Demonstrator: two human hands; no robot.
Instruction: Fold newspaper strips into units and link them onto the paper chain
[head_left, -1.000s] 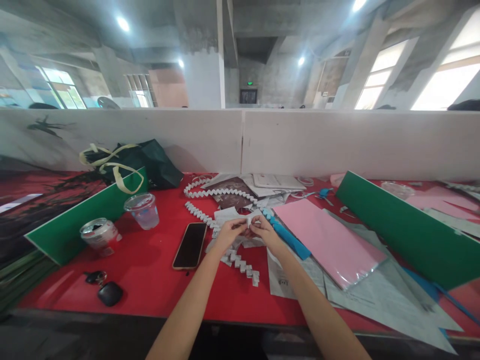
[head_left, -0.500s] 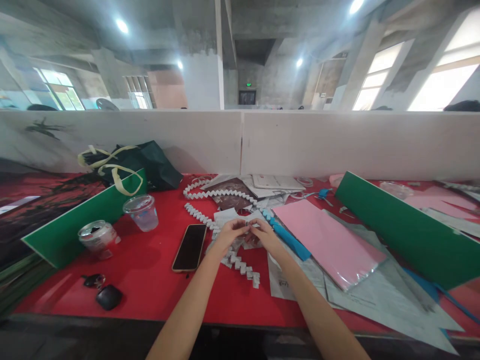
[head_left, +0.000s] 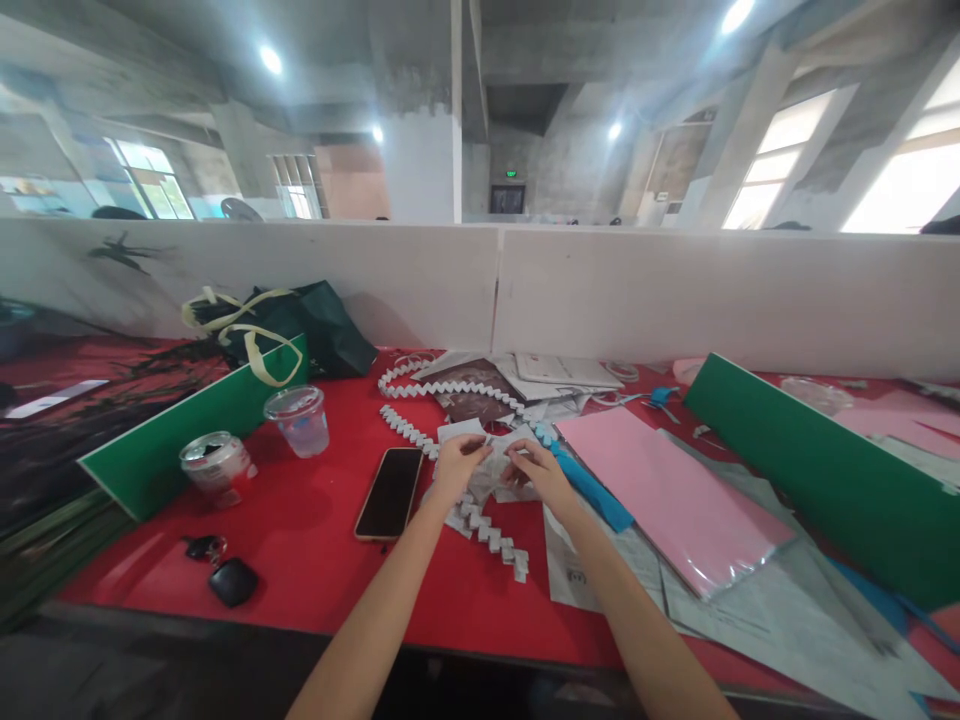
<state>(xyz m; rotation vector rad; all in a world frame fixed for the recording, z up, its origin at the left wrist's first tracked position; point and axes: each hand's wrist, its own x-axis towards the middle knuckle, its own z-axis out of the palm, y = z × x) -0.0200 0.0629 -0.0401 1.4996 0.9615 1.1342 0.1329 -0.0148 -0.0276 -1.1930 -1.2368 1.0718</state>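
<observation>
"What's on the left?"

"A drink can (head_left: 225,478), its inside hidden, then a plastic cup (head_left: 286,424) holding pale liquid (head_left: 310,441), then a dark bag (head_left: 337,335), contents hidden."

"And your hands?"

"My left hand (head_left: 459,468) is nearly pinched, the paper chain (head_left: 495,541) passing beneath it and out toward me; just beside it, my right hand (head_left: 538,468) curls loosely. Whether either grips anything, I can't tell."

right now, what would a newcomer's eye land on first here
Probably the white zigzag chain, winding across the red tabletop and partly behind the left hand. Next, the pink packet lying on papers, right of the right hand. The left green panel and right green panel also stand out at either side.
</observation>
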